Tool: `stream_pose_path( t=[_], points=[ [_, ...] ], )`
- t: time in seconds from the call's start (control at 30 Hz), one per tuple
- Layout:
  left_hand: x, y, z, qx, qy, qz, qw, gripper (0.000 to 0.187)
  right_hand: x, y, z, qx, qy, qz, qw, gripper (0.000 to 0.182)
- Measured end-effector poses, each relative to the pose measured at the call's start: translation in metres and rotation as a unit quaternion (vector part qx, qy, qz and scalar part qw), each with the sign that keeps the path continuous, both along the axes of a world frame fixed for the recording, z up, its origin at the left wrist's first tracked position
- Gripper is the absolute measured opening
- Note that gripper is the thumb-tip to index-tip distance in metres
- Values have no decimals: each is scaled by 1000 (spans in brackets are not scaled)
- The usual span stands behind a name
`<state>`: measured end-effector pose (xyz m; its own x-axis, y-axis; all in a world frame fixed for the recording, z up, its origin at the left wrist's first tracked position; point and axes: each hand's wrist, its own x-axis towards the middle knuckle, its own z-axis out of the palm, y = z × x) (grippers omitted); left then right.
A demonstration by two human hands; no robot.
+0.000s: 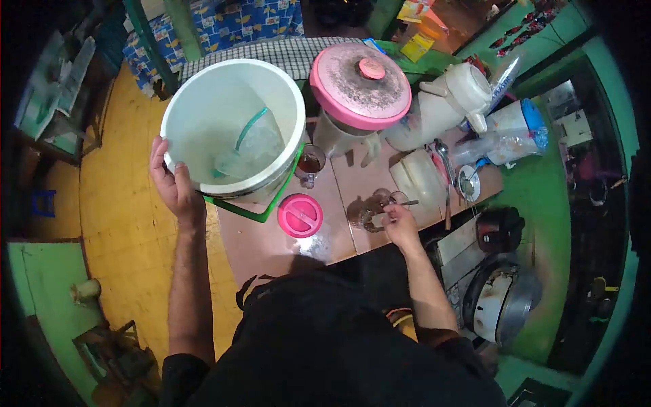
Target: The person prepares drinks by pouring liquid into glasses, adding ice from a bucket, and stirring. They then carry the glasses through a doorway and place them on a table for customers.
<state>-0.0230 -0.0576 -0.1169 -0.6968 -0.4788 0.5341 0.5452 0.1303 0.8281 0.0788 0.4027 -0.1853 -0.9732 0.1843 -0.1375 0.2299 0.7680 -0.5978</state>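
Observation:
My left hand [175,183] grips the rim of a large white bucket [183,102]. Inside it lie a clear plastic bag [261,142], seemingly of ice, and a green strip or handle [251,127]. On the right, my right hand [401,224] is closed at a clear glass mug [369,211]; its fingertips partly hide the grip. Close by, a spoon [409,203] sticks out of a second glass [388,195]. Beside the bucket stands a glass mug of brown drink [310,163], with a round pink lid [300,216] in front of it.
A big jug with a pink lid [339,71] stands behind the mugs. To its right are a white thermos-like jug [441,102], an upturned pale container [417,176], spoons [445,161] and a small strainer [468,183]. A stove [498,302] stands lower right.

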Motion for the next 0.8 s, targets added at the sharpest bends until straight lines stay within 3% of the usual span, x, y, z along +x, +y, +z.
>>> stream_pose_path(
  t=[0.13,0.17,0.2,0.27,0.33,0.4,0.43,0.5,0.53,0.63,0.67,0.73,0.77,0.8],
  points=[
    [0,1,-4,-28,5,13,1000,47,-10,11,19,-83,17,-57,995,23],
    [-3,-1,-8,-47,29,11,998,48,-15,5,43,-81,85,-23,993,18],
    [-3,3,-3,-55,34,22,998,49,-27,-8,67,-169,74,-73,980,14],
    [2,7,3,-49,24,17,998,49,-52,-52,131,-219,102,-52,969,13],
    [2,12,4,-19,21,24,999,48,-80,-108,185,-260,130,49,956,12],
    [6,14,6,0,13,23,1000,46,-110,-166,217,-214,131,230,940,8],
    [6,14,7,-6,17,23,1000,44,-131,-195,230,-129,127,355,917,12],
    [7,14,8,-11,12,27,999,43,-189,-246,210,40,26,563,825,27],
    [7,13,7,-19,9,30,999,43,-219,-268,176,114,-39,613,781,29],
    [7,13,4,-21,15,41,999,38,-266,-322,102,341,-236,660,627,48],
    [7,12,2,-37,12,50,998,37,-273,-326,91,342,-238,660,625,48],
    [5,11,-1,-27,19,49,998,33,-281,-333,73,349,-225,682,602,71],
    [6,11,0,-50,26,56,997,34,-286,-342,66,365,-296,680,562,83],
    [6,10,1,-72,34,63,995,35,-287,-337,63,365,-302,679,561,83]
  ],
)
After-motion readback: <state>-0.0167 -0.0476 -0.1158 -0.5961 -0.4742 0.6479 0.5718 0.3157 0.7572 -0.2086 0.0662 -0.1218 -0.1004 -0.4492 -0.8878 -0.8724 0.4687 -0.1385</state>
